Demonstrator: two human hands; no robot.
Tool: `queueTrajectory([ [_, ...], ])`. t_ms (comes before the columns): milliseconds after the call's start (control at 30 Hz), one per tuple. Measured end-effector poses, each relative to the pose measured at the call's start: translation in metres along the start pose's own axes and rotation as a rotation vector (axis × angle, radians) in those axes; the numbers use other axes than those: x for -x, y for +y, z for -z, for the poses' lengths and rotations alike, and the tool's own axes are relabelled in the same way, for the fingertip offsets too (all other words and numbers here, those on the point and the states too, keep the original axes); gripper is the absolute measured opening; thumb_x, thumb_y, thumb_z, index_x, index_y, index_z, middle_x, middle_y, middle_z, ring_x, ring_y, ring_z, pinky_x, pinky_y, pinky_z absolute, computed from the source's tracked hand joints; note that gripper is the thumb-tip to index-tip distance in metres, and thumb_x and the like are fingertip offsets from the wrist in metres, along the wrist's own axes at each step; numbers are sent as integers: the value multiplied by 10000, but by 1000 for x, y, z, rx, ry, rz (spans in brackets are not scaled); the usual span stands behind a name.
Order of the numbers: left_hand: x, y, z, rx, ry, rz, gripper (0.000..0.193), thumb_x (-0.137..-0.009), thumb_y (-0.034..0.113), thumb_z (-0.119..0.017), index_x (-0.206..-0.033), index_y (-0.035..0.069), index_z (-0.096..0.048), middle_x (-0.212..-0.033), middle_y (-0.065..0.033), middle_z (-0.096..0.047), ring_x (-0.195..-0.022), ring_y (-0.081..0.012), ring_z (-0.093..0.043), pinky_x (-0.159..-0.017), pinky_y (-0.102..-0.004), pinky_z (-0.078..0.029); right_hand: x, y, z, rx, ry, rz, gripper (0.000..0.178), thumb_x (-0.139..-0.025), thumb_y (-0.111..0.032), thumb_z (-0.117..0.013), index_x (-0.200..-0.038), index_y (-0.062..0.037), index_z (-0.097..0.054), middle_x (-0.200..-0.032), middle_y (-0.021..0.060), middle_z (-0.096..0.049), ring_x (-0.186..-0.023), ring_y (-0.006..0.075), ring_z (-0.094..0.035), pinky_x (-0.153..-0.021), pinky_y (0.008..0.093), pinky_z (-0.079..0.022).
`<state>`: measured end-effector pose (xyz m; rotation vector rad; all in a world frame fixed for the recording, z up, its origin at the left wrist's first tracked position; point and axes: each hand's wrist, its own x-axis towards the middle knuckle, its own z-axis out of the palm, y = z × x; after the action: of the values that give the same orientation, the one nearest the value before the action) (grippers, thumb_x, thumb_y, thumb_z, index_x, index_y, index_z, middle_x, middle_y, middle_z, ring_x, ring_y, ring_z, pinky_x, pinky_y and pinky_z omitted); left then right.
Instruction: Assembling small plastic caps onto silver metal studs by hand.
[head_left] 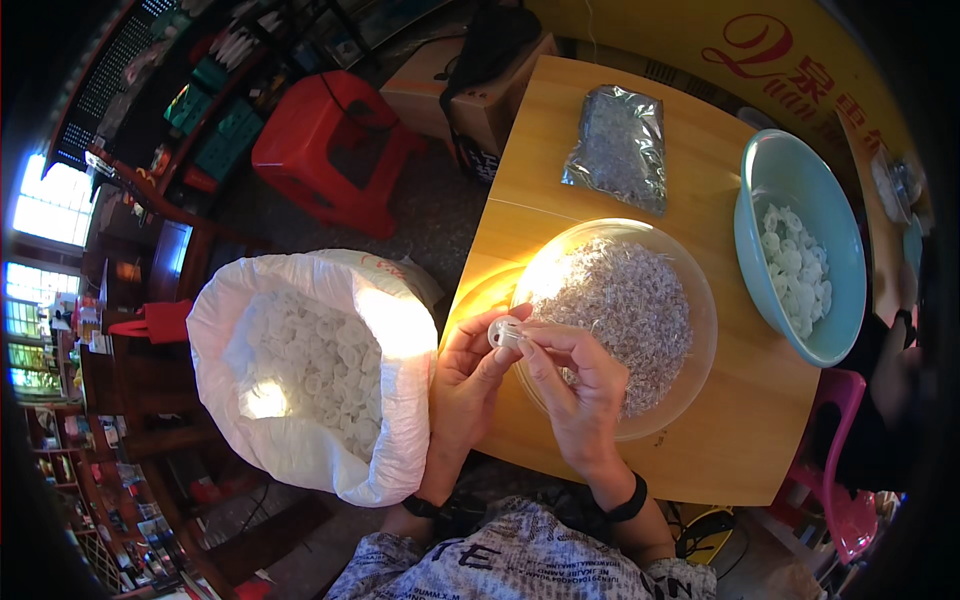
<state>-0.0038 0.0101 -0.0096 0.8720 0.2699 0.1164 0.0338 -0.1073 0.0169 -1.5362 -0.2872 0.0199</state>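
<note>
My left hand (pixel 462 378) is closed on a small white round plastic part (pixel 503 332), held between thumb and fingers. The fingertips of my right hand (pixel 580 385) are pinched together against its right side; any small piece between them is too hard to see. Both hands are over the near left rim of a wide, clear plastic tub (pixel 707 345), full of small clear plastic pieces (pixel 640 310). Left of my hands stands an open white woven sack (pixel 405 350) with many whitish round plastic parts (pixel 345 375) inside.
A pale blue basin (pixel 752 225) with white round parts (pixel 795 265) rests at the table's right. A clear bag of small pieces (pixel 620 145) lies at the back of the wooden table (pixel 540 130). A red stool (pixel 320 140), a cardboard box (pixel 425 85) and a pink chair (pixel 838 430) stand around.
</note>
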Motion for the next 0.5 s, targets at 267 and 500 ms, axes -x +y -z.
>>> queueTrajectory([
  [267,-1,2,1,-14,27,-4,335,-888,53,-570,-1203,35,-458,-1289,-203,-496,-1158,-200,-518,-996,-323,-402,-2,4,-5,-33,1,-15,106,-844,-28,-632,-944,0,-614,-946,112,-671,-834,151,-660,-725,263,-545],
  [500,-2,1,5,-94,40,-72,321,-865,24,-595,-1167,44,-491,-1258,-197,-522,-1136,-199,-533,-1001,-333,-398,-3,7,-7,-65,-9,-29,98,-851,-24,-622,-944,2,-615,-954,116,-670,-847,144,-652,-734,264,-545],
])
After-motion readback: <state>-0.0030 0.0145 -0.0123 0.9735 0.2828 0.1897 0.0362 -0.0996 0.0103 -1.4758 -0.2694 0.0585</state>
